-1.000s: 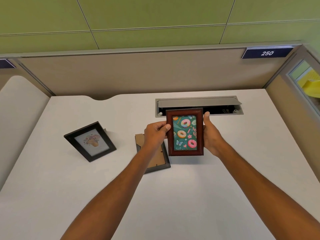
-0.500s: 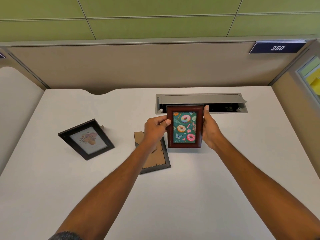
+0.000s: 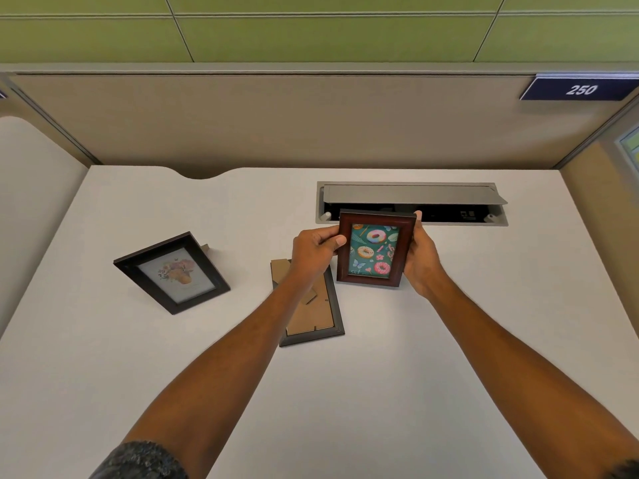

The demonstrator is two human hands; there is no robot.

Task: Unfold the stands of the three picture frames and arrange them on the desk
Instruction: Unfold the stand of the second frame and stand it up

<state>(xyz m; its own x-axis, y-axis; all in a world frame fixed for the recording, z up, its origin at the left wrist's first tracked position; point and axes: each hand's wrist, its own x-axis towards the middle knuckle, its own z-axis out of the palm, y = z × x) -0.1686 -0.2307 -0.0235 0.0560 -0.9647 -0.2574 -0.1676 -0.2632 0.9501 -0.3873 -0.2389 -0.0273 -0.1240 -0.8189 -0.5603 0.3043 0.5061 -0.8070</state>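
Observation:
A reddish-brown wooden frame (image 3: 376, 248) with a doughnut picture is held upright between both hands, its lower edge at or just above the white desk (image 3: 449, 340). My left hand (image 3: 313, 252) grips its left side and my right hand (image 3: 423, 257) its right side. A black frame (image 3: 172, 272) with a flower picture stands tilted back on its stand at the left. A third dark frame (image 3: 313, 318) lies face down under my left wrist, its cardboard back and folded stand showing.
An open grey cable tray (image 3: 411, 202) is set into the desk just behind the held frame. A beige partition wall (image 3: 276, 122) closes the back, with a sign reading 250 (image 3: 581, 89) at the right. Another partition runs along the right side.
Both hands have carried the doughnut frame slightly farther from me and lower toward the desk. The other two frames have not moved.

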